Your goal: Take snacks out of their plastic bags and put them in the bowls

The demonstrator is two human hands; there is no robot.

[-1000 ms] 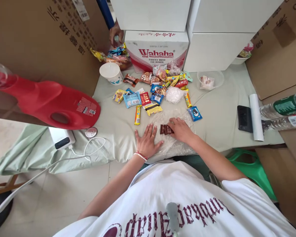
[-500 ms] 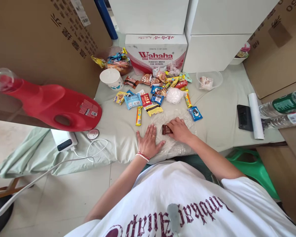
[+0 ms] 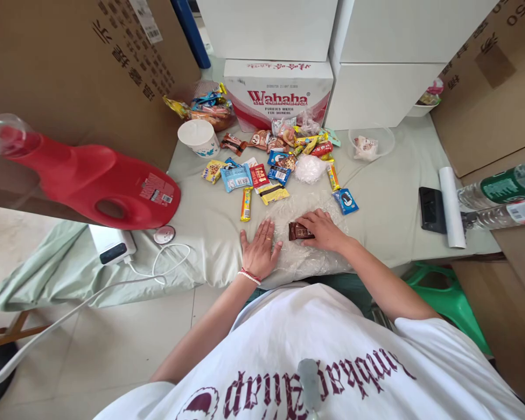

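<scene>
My left hand [image 3: 259,251] lies flat, fingers spread, on the left edge of a clear plastic bag [image 3: 308,259] spread over the pale green cloth [image 3: 210,239]. My right hand [image 3: 324,228] rests on the bag with its fingers closed on a small dark brown snack packet [image 3: 298,231] that lies between my two hands. Beyond them is a scatter of several small wrapped snacks [image 3: 262,172], among them a blue cookie pack [image 3: 345,200] and a yellow bar [image 3: 245,203].
A red jug [image 3: 100,184] lies on its side at left, above a white power bank [image 3: 112,246] with cable. A white cup [image 3: 198,137], a Wahaha carton [image 3: 277,93], a clear bowl [image 3: 378,135], a black phone [image 3: 431,209], a paper roll [image 3: 451,205] and bottles [image 3: 503,198] surround the snacks.
My right hand has shifted the brown packet a little on the bag. My left hand stays flat in place. The other person's hand at the back left is gone from view.
</scene>
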